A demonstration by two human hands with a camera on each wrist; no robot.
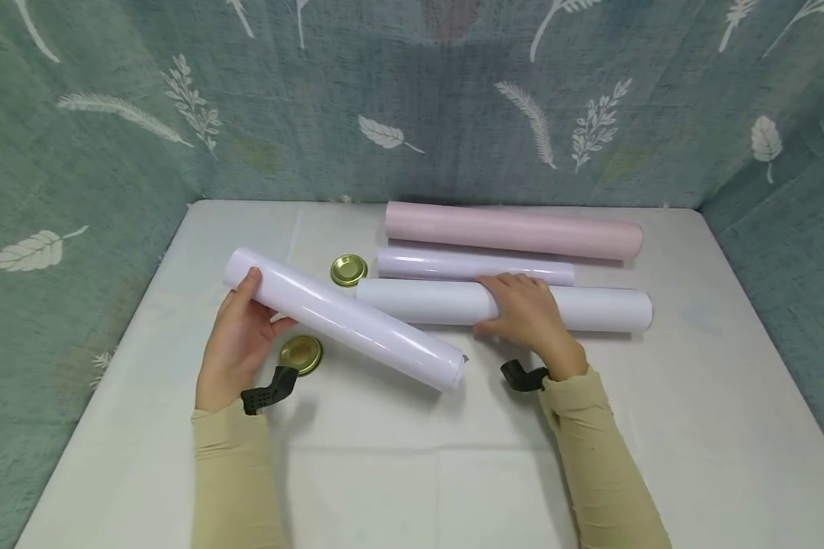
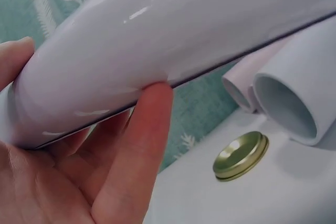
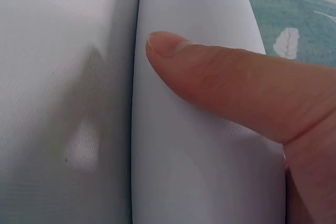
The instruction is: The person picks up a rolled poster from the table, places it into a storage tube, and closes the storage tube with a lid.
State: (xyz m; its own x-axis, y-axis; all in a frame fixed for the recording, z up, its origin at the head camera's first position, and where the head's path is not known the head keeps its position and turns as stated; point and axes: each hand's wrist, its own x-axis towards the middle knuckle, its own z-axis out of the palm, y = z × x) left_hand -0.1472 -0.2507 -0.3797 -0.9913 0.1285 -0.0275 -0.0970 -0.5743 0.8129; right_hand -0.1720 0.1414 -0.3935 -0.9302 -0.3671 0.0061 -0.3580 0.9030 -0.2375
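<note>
Blue-green cloth [image 1: 453, 84] behind and on both sides, printed with pale leaves and sprigs, meeting a straight far table edge. Below it a white-covered table [image 1: 721, 427], left and right edges slanting outward toward the front, with broad room between the rolls and the right edge and a wide strip along the front, creased and crossed by both forearms.

Crosswise at centre right, a matte white roll [image 1: 600, 309], hollow and open at its left end in the left wrist view. Beyond it, close along the far edge, a pink roll [image 1: 515, 231]. At a slant over the table's middle, a glossy white roll [image 1: 346, 320], left end lifted, right end lower and nearer the front; contact of that end with the table impossible to tell. Tan sleeves [image 1: 236, 480] reaching in from the front. Between the pink and matte rolls, a thinner glossy roll [image 1: 453, 264].

Left hand [image 1: 236, 347] holding the slanted roll near its left end, digits on both sides, a dark seam running along the underside. Right hand [image 1: 532, 320] gripping the matte roll near mid-length, thumb across the near side, fingers over the top.

Black pieces [image 1: 271, 390] at both wrists. Smallest, two round gold lids [image 1: 349, 269]: one just beside the matte roll's left end, the other beside the left hand.
</note>
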